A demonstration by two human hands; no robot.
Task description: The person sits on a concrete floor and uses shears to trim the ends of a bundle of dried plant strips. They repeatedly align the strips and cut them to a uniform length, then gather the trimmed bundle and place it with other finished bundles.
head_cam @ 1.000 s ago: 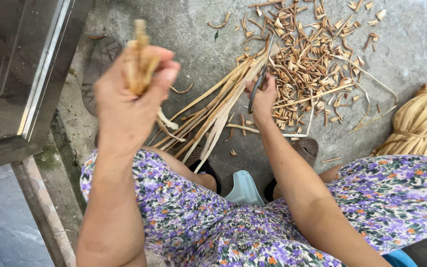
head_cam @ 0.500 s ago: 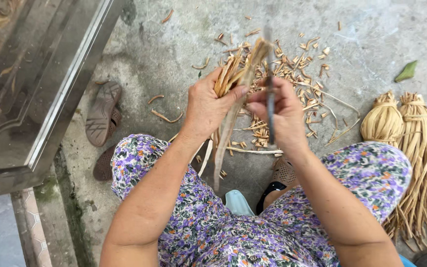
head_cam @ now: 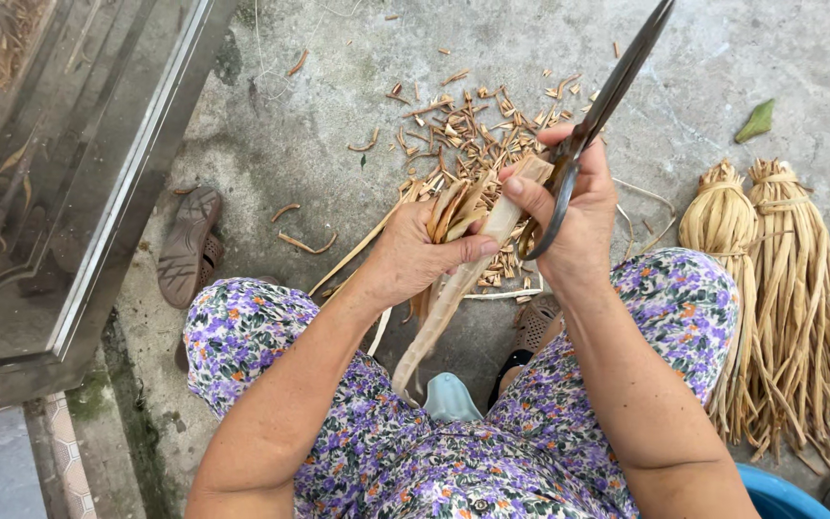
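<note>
From my remote seat I see no packages, labels, signs or screens anywhere in this view, from twelve o'clock round the whole dial.

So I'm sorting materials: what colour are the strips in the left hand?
Pale tan, like dried straw, held in the left hand; head view.
</note>
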